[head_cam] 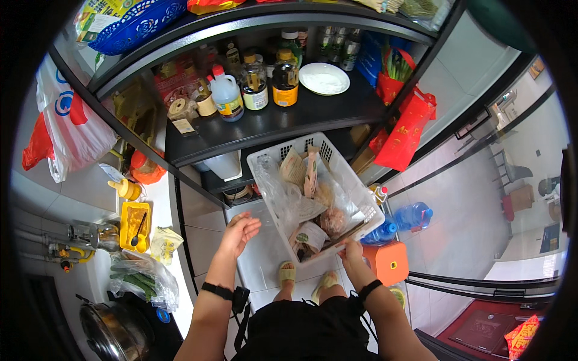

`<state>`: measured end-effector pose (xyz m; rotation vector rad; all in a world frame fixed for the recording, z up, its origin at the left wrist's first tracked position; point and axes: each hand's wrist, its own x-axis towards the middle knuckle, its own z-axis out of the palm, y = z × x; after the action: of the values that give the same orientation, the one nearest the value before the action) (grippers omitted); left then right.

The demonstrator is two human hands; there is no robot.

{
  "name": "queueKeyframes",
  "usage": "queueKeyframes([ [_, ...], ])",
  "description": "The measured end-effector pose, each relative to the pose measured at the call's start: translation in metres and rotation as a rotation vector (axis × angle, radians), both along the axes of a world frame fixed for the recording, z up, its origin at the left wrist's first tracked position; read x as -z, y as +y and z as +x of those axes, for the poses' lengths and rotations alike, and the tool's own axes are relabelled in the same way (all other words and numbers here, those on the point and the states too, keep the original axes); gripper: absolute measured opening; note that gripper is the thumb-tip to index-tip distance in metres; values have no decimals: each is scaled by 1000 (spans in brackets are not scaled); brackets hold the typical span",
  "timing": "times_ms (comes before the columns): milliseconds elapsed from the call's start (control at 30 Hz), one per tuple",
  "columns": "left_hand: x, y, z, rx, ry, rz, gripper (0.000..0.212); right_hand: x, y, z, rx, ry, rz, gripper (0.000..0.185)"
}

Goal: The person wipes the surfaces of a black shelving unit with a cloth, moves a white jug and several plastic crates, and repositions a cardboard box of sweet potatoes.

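Note:
A white plastic basket (266, 192) juts out from a lower level of the black shelf rack, tilted in view. Inside it lie clear plastic bags (280, 194), a brown paper packet (292, 167) and other wrapped goods. My right hand (351, 252) grips the basket's near rim at its right corner; some of the fingers are hidden behind the rim. To the left of the basket, my left hand (242, 229) is raised with its fingers slightly curled and apart, holding nothing and not touching the basket.
Bottles (284, 79) and a white bowl (324, 79) stand on the black shelf (271, 128) above. Blue water bottles (413, 216) and an orange box (386, 264) are at the right. The left counter holds a yellow tray (135, 225), bagged green vegetables (140, 280) and a metal pot (113, 329).

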<state>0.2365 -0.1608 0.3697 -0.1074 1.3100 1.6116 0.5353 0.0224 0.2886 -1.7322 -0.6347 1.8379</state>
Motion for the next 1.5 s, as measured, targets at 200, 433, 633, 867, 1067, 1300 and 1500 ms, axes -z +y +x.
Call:
queueKeyframes([
  [200,57,-94,15,-38,-200,-219,29,19,36,-76,-19,8,25,12],
  [433,61,-90,64,183,-36,-423,24,69,66,-149,-27,-33,-54,30],
  [633,81,20,60,295,-213,-468,25,94,80,-186,-319,-56,-115,44],
  [867,114,167,53,617,287,-688,31,144,79,-216,-266,414,-158,32],
  [1067,127,188,24,1081,1176,-880,31,102,106,-237,-285,567,-455,25],
  [1300,166,205,-7,1164,1019,-734,29,116,136,-164,-635,431,-253,45],
  [1500,211,193,-42,993,1093,-523,31,133,95,-36,-208,345,-420,40],
])
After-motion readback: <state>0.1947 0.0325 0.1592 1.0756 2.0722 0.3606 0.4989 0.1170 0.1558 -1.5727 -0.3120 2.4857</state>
